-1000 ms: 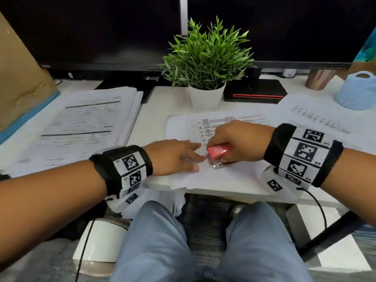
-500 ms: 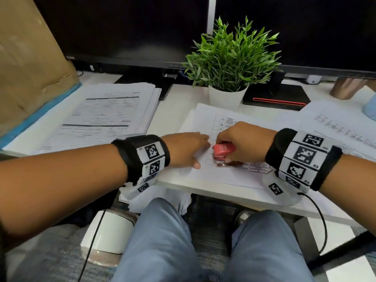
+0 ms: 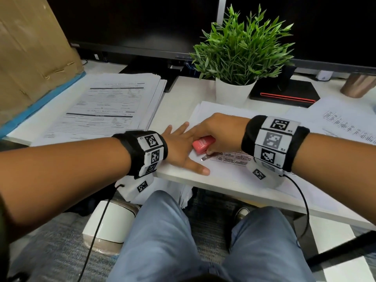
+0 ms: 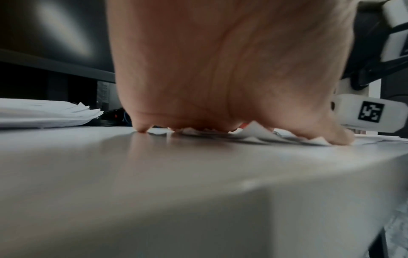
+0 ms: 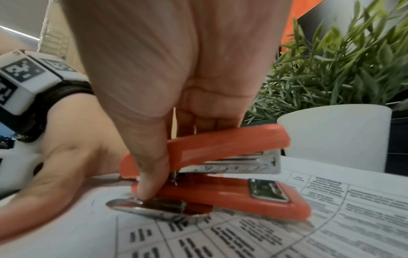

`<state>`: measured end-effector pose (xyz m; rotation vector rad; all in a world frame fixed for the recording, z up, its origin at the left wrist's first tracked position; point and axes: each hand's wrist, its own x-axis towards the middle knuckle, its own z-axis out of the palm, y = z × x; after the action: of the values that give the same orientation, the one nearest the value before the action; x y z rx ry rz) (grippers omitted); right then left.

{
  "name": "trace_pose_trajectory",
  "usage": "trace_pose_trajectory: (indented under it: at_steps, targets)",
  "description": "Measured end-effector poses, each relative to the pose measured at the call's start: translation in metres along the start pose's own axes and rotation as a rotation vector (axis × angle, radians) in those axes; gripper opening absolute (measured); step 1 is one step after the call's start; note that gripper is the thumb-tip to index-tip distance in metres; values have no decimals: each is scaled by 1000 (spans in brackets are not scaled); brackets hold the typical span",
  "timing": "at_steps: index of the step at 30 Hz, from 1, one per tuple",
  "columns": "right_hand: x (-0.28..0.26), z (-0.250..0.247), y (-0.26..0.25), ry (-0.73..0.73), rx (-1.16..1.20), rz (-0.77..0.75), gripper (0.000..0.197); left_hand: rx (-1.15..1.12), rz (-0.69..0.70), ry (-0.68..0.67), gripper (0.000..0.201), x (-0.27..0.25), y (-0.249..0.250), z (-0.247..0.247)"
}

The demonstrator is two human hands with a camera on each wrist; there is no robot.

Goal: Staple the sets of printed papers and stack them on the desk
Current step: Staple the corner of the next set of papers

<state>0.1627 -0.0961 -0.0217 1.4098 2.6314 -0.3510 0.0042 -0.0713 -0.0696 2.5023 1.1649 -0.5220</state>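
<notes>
A set of printed papers (image 3: 227, 165) (image 5: 331, 218) lies near the desk's front edge. My right hand (image 3: 219, 133) (image 5: 176, 87) grips a small red stapler (image 3: 203, 144) (image 5: 220, 171), which rests on the top sheet with its mouth slightly apart. My left hand (image 3: 183, 151) (image 4: 220, 69) lies flat beside it with straight fingers, pressing the papers' left edge (image 4: 253, 134) onto the desk. A thick stack of printed papers (image 3: 105, 106) (image 4: 44, 113) sits at the left.
A potted plant (image 3: 238, 64) (image 5: 335, 131) stands just behind the papers. Two dark monitors (image 3: 142, 23) and a black stand (image 3: 284, 94) line the back. Cardboard (image 3: 30, 47) leans at the far left. Loose sheets (image 3: 345, 121) and a metal cup (image 3: 356, 86) are at the right.
The view has shifted right and closer. My left hand's fingers have spread and straightened on the paper's edge. My right hand keeps gripping the stapler in about the same spot.
</notes>
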Motion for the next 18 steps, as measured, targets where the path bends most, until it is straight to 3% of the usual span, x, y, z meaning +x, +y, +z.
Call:
trace_pose_trajectory:
  at_steps: [7, 14, 18]
  targets:
    - [7, 0, -8, -20, -29, -68, 27, -51, -63, 35, 116, 0, -7, 7]
    - [8, 1, -14, -63, 40, -91, 36, -43, -87, 13, 121, -6, -4, 5]
    - [14, -3, -18, -106, -32, -74, 30, -58, -102, 4, 118, -9, -1, 3]
